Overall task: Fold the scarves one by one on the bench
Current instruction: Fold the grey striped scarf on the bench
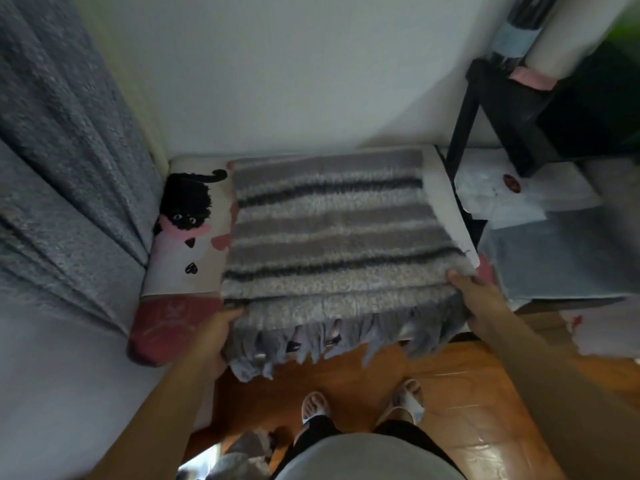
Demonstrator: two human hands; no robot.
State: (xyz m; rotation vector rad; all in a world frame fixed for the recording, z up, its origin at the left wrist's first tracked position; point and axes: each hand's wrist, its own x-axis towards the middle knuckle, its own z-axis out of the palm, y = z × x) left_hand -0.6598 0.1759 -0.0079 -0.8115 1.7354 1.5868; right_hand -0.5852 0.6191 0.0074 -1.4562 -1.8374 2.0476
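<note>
A grey scarf (332, 233) with dark and pale stripes lies spread flat over the bench (180, 258), which wears a white and red cover with a black cat print. The scarf's fringe (332, 341) hangs over the bench's front edge. My left hand (221, 327) grips the scarf's near left corner, its fingers hidden under the cloth. My right hand (474, 296) holds the near right corner, thumb on top.
A grey curtain (62, 140) hangs at the left. At the right stand a black frame (485, 109) and a low surface with white papers (519, 188) and grey fabric (561, 258). More grey fabric (242, 455) lies on the wooden floor (467, 410) by my feet.
</note>
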